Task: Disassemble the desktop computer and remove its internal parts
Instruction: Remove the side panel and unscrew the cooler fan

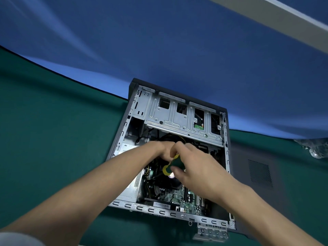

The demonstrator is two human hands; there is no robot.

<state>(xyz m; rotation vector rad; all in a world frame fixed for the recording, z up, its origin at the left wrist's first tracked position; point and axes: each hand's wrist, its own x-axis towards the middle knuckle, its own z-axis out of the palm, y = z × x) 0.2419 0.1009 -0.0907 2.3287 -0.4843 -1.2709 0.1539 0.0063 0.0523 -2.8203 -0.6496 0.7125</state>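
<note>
While seemingly curled, fingers point(174, 170) grip screwdriver point(173, 165).

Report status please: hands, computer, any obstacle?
Right hand grips green-yellow screwdriver; left hand at its shaft, grip unclear. Computer case open, motherboard inside. Cables near tool.

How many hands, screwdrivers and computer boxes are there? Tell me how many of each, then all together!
Hands: 2, left hand and right hand
Screwdrivers: 1, the green and yellow screwdriver, held by both hands
Computer boxes: 1, the open computer case
Total: 4
</note>
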